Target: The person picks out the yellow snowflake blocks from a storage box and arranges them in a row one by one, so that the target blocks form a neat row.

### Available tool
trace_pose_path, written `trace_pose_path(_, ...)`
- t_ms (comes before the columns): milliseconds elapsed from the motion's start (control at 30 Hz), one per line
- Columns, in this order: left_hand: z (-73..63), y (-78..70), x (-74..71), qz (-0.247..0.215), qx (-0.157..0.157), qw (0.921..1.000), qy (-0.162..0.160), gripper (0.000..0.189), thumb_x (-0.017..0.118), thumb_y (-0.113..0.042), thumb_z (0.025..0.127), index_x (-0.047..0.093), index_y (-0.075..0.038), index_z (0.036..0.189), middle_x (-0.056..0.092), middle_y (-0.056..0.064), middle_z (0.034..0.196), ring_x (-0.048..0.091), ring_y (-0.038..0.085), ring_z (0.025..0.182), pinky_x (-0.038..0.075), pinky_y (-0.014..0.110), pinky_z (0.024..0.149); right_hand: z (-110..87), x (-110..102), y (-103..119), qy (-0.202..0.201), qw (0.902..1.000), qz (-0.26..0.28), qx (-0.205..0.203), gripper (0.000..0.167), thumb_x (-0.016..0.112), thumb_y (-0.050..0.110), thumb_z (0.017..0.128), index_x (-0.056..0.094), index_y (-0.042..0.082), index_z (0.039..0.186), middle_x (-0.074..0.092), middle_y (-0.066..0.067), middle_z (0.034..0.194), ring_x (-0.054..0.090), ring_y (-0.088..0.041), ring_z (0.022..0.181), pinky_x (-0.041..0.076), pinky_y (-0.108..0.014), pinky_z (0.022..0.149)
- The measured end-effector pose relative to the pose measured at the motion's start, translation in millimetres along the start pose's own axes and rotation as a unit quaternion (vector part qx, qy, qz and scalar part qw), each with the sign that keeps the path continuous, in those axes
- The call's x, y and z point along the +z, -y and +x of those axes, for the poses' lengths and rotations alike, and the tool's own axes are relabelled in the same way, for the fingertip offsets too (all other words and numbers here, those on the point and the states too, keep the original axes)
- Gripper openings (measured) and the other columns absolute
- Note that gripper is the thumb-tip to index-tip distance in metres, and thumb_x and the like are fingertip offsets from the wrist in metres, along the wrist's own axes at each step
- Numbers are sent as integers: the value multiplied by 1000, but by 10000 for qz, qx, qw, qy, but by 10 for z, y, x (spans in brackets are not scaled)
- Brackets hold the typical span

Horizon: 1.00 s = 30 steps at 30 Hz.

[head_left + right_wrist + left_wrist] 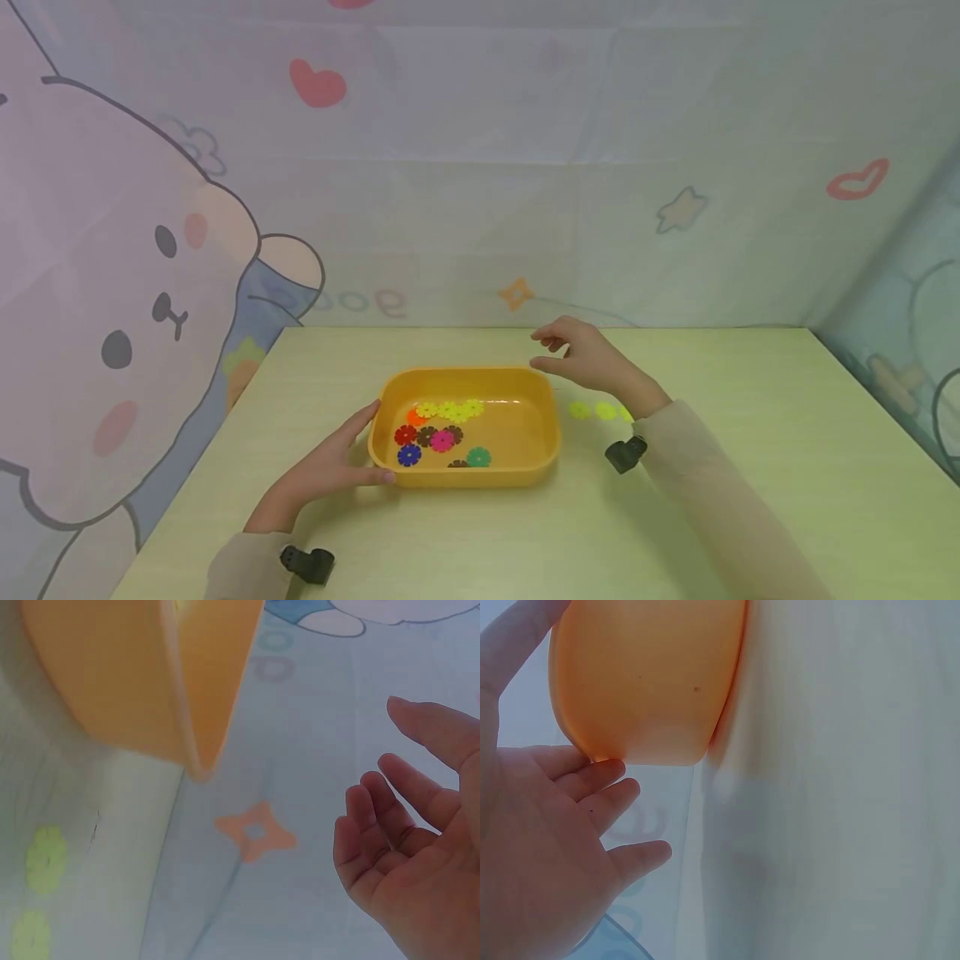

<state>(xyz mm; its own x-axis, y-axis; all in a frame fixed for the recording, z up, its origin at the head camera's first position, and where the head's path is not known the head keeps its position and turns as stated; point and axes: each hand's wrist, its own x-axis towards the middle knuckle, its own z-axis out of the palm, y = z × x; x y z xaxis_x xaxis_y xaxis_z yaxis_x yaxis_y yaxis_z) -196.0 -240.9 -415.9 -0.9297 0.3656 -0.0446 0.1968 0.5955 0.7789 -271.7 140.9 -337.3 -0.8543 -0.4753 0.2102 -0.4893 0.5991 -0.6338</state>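
A yellow plastic tub stands on the table, with several small notched plastic discs lying in its left half: red, blue, pink, green, brown, orange and a cluster of yellow ones. My left hand grips the tub's left end, thumb at the front corner and fingers on the far side. In the left wrist view, fingertips touch the tub's end. Raised beside the far right corner, my right hand has loosely bent fingers with nothing between them.
Right of the tub, yellow-green discs lie in a row on the pale table, the last partly behind the right sleeve. A printed cloth backdrop rises behind the table's far edge.
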Motion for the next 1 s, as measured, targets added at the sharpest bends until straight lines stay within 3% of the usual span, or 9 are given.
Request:
trace_pose_path(200, -7, 5, -4, 16, -43, 10000, -5, 109, 83, -35, 75, 14, -8, 155, 14, 21, 159, 9, 46, 144, 13, 70, 109, 171, 324, 152, 354, 9990, 141, -224, 40, 69, 20, 90, 61, -1, 122, 61, -14, 118, 57, -27, 102, 52, -38, 86)
trace_pose_path(433, 5, 41, 0, 43, -99, 9999, 6, 109, 81, -39, 75, 14, -9, 155, 13, 20, 160, 9, 46, 145, 13, 69, 110, 292, 654, 268, 690, 9960, 563, -10, 41, 69, 18, 89, 60, -3, 124, 59, -21, 120, 57, -30, 105, 49, -39, 93)
trace_pose_path(733, -7, 14, -24, 92, -12, 10000, -33, 107, 81, -36, 76, 15, -9, 155, 15, 21, 159, 11, 47, 144, 15, 70, 109, 413, 973, 261, 853, 9923, 793, 431, 45, 70, 20, 88, 60, -2, 126, 61, -17, 121, 58, -26, 104, 50, -37, 93)
trace_pose_path(1000, 1, 32, -3, 62, 94, 9999, -3, 104, 81, -37, 76, 18, -9, 155, 15, 21, 159, 11, 47, 144, 14, 69, 110, 468, 1158, 158, 857, 9930, 568, 576, 42, 69, 17, 89, 60, -2, 126, 62, -15, 120, 57, -26, 105, 50, -37, 92)
